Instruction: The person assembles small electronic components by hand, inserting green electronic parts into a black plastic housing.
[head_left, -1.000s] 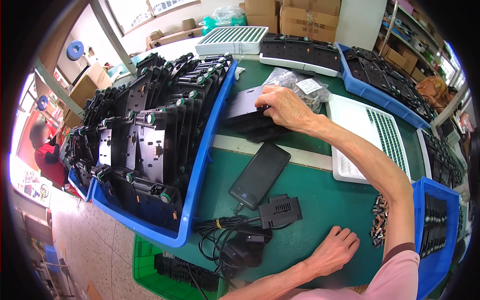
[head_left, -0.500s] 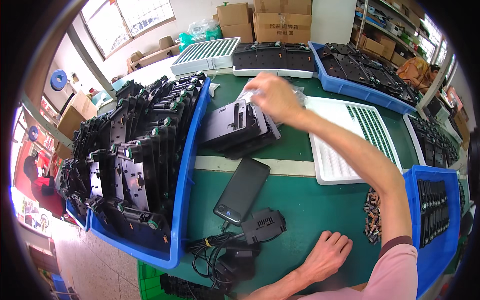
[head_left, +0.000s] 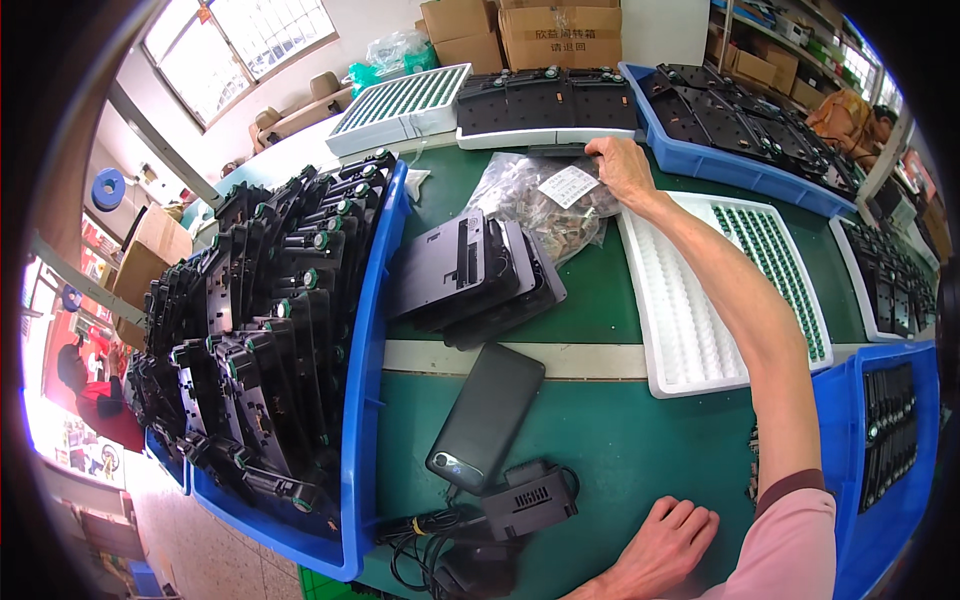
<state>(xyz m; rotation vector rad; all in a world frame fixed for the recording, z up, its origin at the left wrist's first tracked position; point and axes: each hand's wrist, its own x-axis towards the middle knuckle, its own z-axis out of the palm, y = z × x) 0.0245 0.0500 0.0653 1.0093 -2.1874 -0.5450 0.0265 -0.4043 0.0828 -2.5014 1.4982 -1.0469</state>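
Observation:
My right hand (head_left: 624,172) reaches far across the bench, fingers closed at the far right edge of a clear plastic bag (head_left: 545,205). A dark flat strip (head_left: 560,151) extends left from its fingertips; whether they pinch this strip or the bag cannot be made out. The bag has a white label and brownish small parts inside. Just in front of it lie stacked dark flat housings (head_left: 455,265). My left hand (head_left: 665,543) rests on the green bench near me, fingers loosely bent and slightly apart, holding nothing. Left of it are a black power bank (head_left: 487,415) and a black vented device (head_left: 530,508).
A blue crate (head_left: 357,400) full of black parts stands at the left. White trays (head_left: 690,375) and further blue crates (head_left: 690,165) line the back and right. Black cables (head_left: 405,550) lie coiled near the front. Cardboard boxes (head_left: 560,40) stand behind.
My right hand has moved right and away from me, off the housings' far side. The plastic bag now shows more fully, with its label in sight. My left hand stays put; the view has shifted slightly.

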